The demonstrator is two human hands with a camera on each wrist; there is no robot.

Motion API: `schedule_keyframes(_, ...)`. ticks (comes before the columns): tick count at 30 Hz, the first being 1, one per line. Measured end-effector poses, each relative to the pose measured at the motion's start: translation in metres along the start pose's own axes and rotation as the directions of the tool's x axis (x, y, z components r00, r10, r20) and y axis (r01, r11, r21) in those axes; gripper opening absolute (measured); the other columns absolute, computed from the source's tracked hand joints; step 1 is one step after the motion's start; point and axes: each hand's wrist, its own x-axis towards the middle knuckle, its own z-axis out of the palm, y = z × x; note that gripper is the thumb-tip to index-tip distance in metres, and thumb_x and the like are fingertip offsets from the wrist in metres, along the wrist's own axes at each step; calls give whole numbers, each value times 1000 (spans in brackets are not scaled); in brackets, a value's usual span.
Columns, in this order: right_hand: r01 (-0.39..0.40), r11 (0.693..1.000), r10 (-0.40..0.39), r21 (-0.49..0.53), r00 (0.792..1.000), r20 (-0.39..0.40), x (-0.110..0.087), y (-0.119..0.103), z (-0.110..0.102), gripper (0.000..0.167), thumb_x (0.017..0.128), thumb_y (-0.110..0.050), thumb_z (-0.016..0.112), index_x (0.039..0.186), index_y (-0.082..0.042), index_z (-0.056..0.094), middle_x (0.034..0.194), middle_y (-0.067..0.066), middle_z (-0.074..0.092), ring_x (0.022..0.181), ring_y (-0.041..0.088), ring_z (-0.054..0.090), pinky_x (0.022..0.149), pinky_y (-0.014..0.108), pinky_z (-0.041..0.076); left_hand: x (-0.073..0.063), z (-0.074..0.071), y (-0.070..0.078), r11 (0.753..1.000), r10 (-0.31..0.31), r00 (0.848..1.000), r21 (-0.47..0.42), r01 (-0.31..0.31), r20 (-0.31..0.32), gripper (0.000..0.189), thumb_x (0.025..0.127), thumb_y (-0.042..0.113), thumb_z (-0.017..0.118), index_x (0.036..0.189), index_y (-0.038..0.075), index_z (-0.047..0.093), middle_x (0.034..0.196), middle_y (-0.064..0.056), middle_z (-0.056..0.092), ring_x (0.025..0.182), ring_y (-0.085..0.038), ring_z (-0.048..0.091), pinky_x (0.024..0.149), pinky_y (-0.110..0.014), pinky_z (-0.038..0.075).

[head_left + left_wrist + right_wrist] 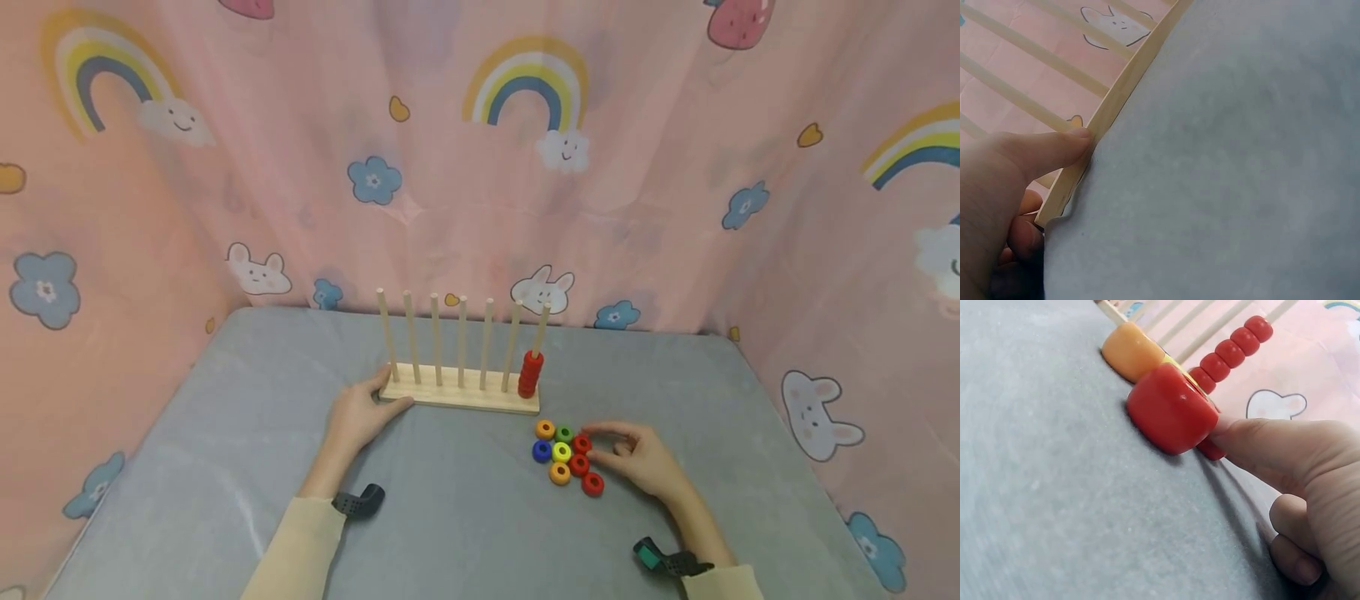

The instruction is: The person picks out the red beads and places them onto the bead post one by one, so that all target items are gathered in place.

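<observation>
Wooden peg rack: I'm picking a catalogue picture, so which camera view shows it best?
The head view: the wooden peg rack is nearly whole there, all seven pegs visible; the left hand partly covers one end. Left wrist: cropped base and pegs. Right wrist: cropped pegs and a sliver of base.

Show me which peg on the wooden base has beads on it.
The peg at the right end of the wooden base, farthest from the left hand: red beads are stacked on it; the other six pegs are bare.

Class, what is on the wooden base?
Seven upright pegs stand on the wooden base; red beads encircle the rightmost peg, hiding its lower part. The left hand covers some of the base's left end.
</observation>
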Motion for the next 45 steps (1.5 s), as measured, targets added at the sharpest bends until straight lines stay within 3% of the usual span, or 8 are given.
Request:
schedule_keyframes(9, -31, 999, 32, -23, 999, 19, 0, 0, 3, 36, 89, -12, 86, 124, -5, 77, 55, -10, 35, 44, -1, 25, 44, 20, 25, -2, 0, -3, 1000, -16, 1000, -17, 16, 11, 83, 90, 47, 84, 155, 7, 52, 155, -18, 53, 141, -47, 52, 109, -62, 48)
schedule_keyframes(14, -34, 998, 35, -48, 999, 17, 1, 1, 2, 37, 89, -10, 86, 124, -5, 77, 59, -11, 46, 44, -1, 25, 44, 20, 26, -1, 1, -1, 1000, -15, 1000, 7, 15, 9, 84, 90, 50, 83, 156, 8, 52, 154, -19, 54, 137, -49, 55, 104, -62, 51)
schedule_keyframes(17, -23, 998, 24, -53, 1000, 4, 1, 0, 1, 36, 88, -9, 86, 123, -5, 78, 72, -14, 61, 44, -1, 25, 44, 21, 27, -1, 3, 0, 1000, -15, 1000, 16, 15, 6, 84, 90, 50, 82, 156, 9, 52, 153, -20, 55, 136, -49, 56, 102, -61, 53)
schedule_keyframes(21, -31, 997, 31, -66, 999, 6, 0, -1, 1, 35, 88, -9, 86, 122, -5, 78, 67, -15, 55, 45, 1, 25, 44, 20, 27, -2, 3, 0, 1000, -25, 1000, 12, 25, 3, 83, 91, 49, 83, 157, 9, 52, 153, -20, 55, 134, -48, 59, 100, -60, 54)
schedule_keyframes(24, -44, 996, 45, -75, 999, 14, 0, -2, 2, 36, 89, -11, 86, 123, -4, 78, 55, -13, 34, 45, 1, 25, 45, 19, 26, -2, 3, 1, 999, -30, 1000, 11, 30, 0, 82, 91, 49, 83, 156, 9, 52, 152, -20, 56, 131, -48, 62, 96, -59, 55)
schedule_keyframes(35, -29, 998, 30, -64, 1000, 7, -1, -2, 5, 33, 89, -12, 86, 120, -5, 79, 53, -12, 33, 45, -2, 23, 44, 20, 24, -1, 2, 0, 1000, -25, 1000, -2, 25, 2, 83, 90, 49, 84, 156, 9, 52, 154, -17, 55, 139, -46, 55, 106, -60, 51)
schedule_keyframes(45, -5, 998, 4, -61, 1000, -3, -2, -1, 4, 32, 89, -12, 86, 120, -4, 78, 54, -13, 33, 45, -3, 22, 43, 21, 23, 0, 2, 0, 1000, -22, 1000, 9, 22, 4, 83, 90, 48, 83, 156, 9, 52, 153, -18, 55, 137, -47, 57, 103, -60, 52)
